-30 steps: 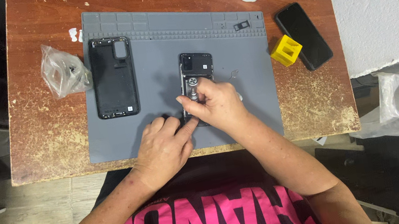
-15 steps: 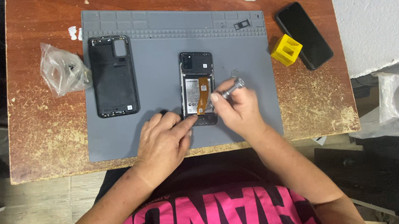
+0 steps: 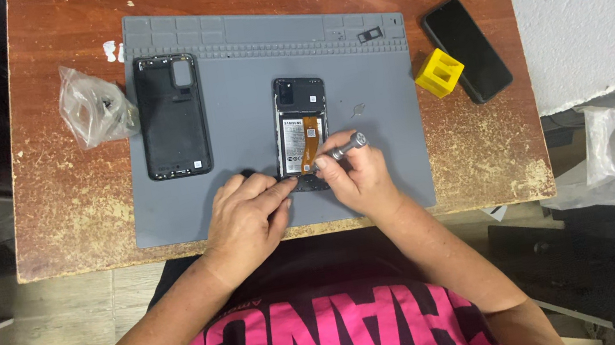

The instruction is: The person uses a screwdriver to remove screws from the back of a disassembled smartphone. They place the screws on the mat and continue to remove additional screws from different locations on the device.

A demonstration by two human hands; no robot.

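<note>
**Risk at the near end of the opened phone**

Slippage is the main hazard here. The right hand (image 3: 359, 180) grips a slim silver-handled metal tool (image 3: 346, 146), apparently a small screwdriver, with its tip down on the near part of the opened black smartphone (image 3: 303, 133), whose back is off and whose pale battery and orange flex ribbon lie exposed. The phone lies near the middle of the grey silicone work mat (image 3: 241, 75), on the worn reddish-brown wooden tabletop (image 3: 74, 220). The left hand (image 3: 248, 216) presses its fingertips on the phone's near left corner, pinning it rather than closing round it.

If the tip skids, it could likely gouge the orange ribbon or prick the battery, both just beside the working point. If the left hand eases its pressure, the phone may swivel on the mat and throw the tip off. What the tip actually touches is hidden by the fingers.

Anything small that is freed could bounce off the mat's near edge, which is close to both hands. The removed black plastic back cover (image 3: 172, 116) lies well apart to the left, the crumpled clear plastic bag (image 3: 93, 107) beyond it; the yellow plastic block (image 3: 438, 72) and a second black phone (image 3: 467, 48) sit to the right, out of harm's way.
</note>
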